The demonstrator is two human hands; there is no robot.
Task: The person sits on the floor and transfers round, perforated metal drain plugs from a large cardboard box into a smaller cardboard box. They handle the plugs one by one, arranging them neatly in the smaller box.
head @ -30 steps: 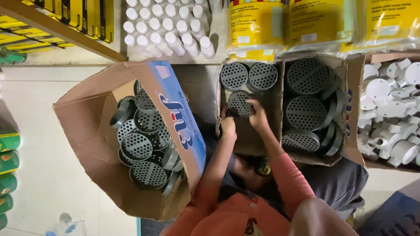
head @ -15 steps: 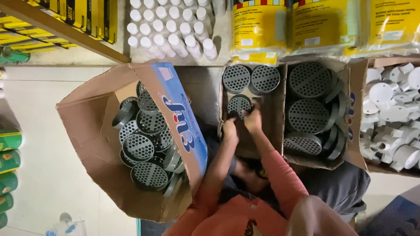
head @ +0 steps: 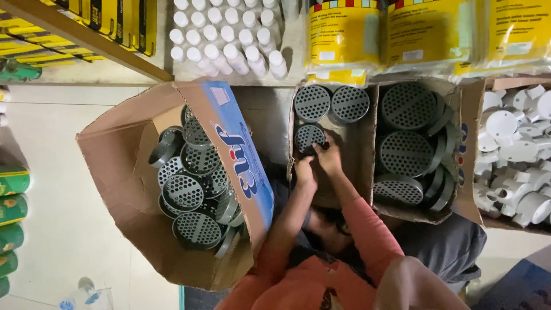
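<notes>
Both hands reach into a small cardboard box (head: 350,172) at centre. The right hand (head: 328,154) curls its fingers on a grey perforated disc (head: 309,138) at the box's 10 o'clock. The left hand (head: 304,171), loosely curled, rests just below. A larger box of discs (head: 138,189) sits at 9 o'clock.

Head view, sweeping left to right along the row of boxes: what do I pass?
Green cans at the left edge → big cardboard box of loose grey perforated discs → narrow box where the left hand and right hand reach a small disc → box of larger discs → white plastic fittings.
</notes>
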